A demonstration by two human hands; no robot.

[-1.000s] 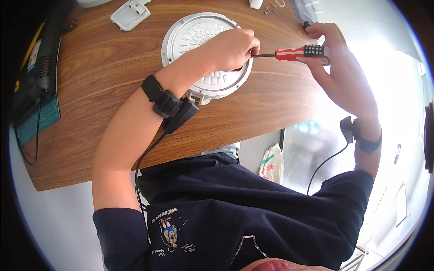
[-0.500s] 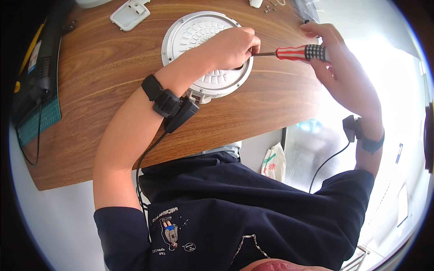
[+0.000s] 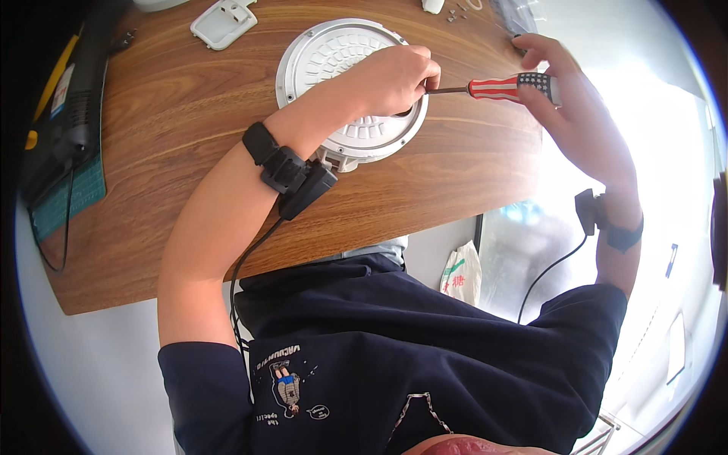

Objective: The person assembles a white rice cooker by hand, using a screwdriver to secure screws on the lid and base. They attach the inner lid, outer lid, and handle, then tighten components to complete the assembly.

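Disc, 12 o'clock on tabletop: looks stiff, slick, best held by rim | left hand, disc's 3 o'clock: grip curled, contents hidden from here | screwdriver: probably light, rigid; hold handle | right hand: grip loosely round handle

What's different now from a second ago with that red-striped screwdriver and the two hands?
The screwdriver has turned about its length: its handle shows another side, though which way it turned I can't tell. The right hand has shifted its thumb onto the handle. No clear letting go shows. The left hand stays by the shaft, over the white round piece.
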